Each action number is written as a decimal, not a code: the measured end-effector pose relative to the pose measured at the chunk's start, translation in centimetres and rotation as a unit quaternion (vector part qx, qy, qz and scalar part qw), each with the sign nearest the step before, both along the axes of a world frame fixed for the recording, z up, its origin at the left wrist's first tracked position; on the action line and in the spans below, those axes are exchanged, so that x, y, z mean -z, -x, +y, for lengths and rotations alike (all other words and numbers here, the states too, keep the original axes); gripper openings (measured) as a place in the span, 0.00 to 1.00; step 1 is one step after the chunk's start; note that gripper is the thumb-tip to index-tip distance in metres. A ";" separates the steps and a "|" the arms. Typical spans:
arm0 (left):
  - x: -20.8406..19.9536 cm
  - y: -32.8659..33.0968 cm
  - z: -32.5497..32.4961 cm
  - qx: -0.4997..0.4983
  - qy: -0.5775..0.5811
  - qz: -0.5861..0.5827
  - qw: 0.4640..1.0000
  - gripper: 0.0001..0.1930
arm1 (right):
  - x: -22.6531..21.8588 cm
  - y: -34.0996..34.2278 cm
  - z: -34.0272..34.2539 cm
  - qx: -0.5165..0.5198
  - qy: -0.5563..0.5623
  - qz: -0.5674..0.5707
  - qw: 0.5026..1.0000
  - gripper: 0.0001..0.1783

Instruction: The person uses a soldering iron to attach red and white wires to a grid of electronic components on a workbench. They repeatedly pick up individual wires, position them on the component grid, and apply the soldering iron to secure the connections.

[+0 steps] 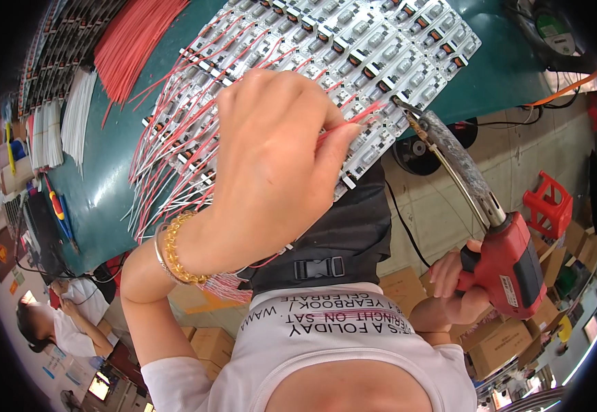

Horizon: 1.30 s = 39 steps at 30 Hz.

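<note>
My left hand [274, 147] reaches over the panel of circuit boards [374, 44], thumb and fingers pinched on several red wires [364, 112] whose ends point right. In my right hand [469, 305], low on the right, is a red and black soldering gun [511, 271]. Its long barrel slants up and left, and the tip [398, 103] is at the panel's right part, just beyond the wire ends. Whether tip and board touch, I cannot tell. Many red and white wires [168, 172] trail off the panel's left side, partly covered by my left hand.
On the green table [497, 75] lie a bundle of red wires [137, 44], white wires [79, 117] and a screwdriver [57, 204]. Black spools [415, 156] are beneath the right edge. A red stool [547, 204] and cardboard boxes [504, 347] stand right; another person [82, 312] sits left.
</note>
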State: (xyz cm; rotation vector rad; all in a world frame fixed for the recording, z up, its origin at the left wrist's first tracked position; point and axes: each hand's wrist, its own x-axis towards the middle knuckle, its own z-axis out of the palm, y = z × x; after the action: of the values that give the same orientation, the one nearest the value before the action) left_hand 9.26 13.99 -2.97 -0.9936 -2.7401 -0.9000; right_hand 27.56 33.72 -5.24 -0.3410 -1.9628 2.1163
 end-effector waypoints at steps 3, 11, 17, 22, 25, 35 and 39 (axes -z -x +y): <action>0.2 -0.1 1.1 0.016 -0.012 0.003 1.000 0.07 | 0.0 -0.7 0.1 0.024 0.017 0.015 0.999 0.45; 0.1 -0.3 0.9 0.007 0.009 0.002 1.000 0.07 | 2.1 -4.2 0.4 0.152 0.112 -0.026 0.982 0.42; 0.4 -0.5 1.1 0.010 0.002 0.014 1.000 0.07 | 0.0 -1.2 -0.2 0.020 -0.019 -0.043 0.999 0.38; 0.5 -0.4 0.9 0.008 0.001 0.024 1.000 0.08 | 0.5 -1.4 0.9 -0.014 0.031 -0.003 0.999 0.38; 0.4 -0.3 1.1 0.015 0.003 0.021 1.000 0.08 | -0.1 -1.0 0.8 -0.025 0.006 0.000 1.000 0.40; -0.1 -0.3 1.1 0.015 0.024 0.000 1.000 0.07 | 0.5 -1.5 -1.1 0.090 -0.020 -0.037 0.995 0.41; -0.3 -0.1 1.3 0.020 0.022 0.000 1.000 0.06 | -0.4 -1.1 -1.4 0.091 -0.043 -0.051 0.994 0.42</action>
State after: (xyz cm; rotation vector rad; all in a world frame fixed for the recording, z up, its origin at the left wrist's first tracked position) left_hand 9.31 15.27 -2.69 -1.0593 -2.7612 -0.8481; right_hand 28.67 32.28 -4.88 -0.5976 -1.9874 1.9294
